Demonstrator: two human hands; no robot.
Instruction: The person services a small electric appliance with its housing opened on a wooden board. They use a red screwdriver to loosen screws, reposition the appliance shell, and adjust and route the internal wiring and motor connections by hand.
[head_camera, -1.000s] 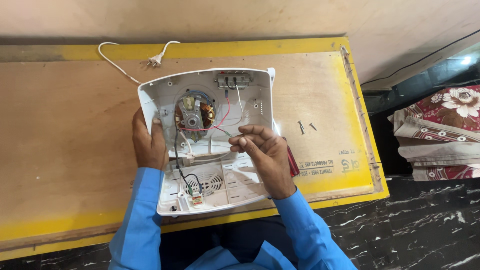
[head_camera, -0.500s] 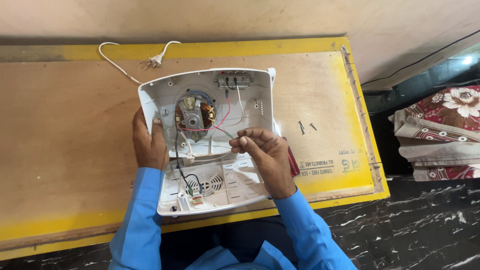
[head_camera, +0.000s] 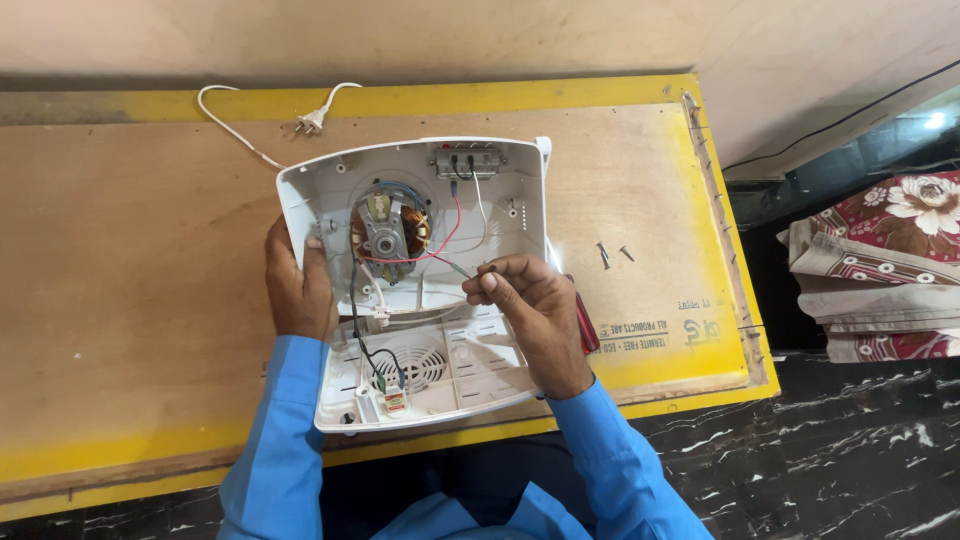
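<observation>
two hands inside an opened white housing, wiring half sorted

two loose screws (head_camera: 612, 255) lie on the bare plywood table (head_camera: 130, 250) to the right of the white plastic housing (head_camera: 500, 350), which rests open side up near the table's front edge, its near end reaching past the yellow border. judged from that, the opening-up looks done: the cover is off and the inside is exposed. a small motor (head_camera: 388, 232) with copper windings sits in the round recess at upper left, and a switch block (head_camera: 466, 160) is fixed along the far wall. red, blue, white and black wires (head_camera: 445, 235) run between them, and a black lead drops to a small part (head_camera: 393, 401) near the vent grille at the bottom.

the left hand (head_camera: 296, 290) is wrapped around the housing's left wall, thumb over the rim, steadying it. the right hand (head_camera: 530, 305) hovers over the middle of the shell with thumb and forefinger pinched on something small and dark (head_camera: 487, 269), at the end of a thin greenish wire; whether it is a wire tip, a connector or a screw is too small to tell.

what seems left is the work on the wiring itself and then closing up: the motor is in its seat, the screws are well apart from the shell, and no cover shows in view. a red-handled tool (head_camera: 585, 325) lies just beside the right hand, partly hidden under it. the white cord and plug (head_camera: 310, 122) trail off across the far side of the table, unplugged. folded patterned cloths (head_camera: 870, 270) sit off to the right, below table level.
</observation>
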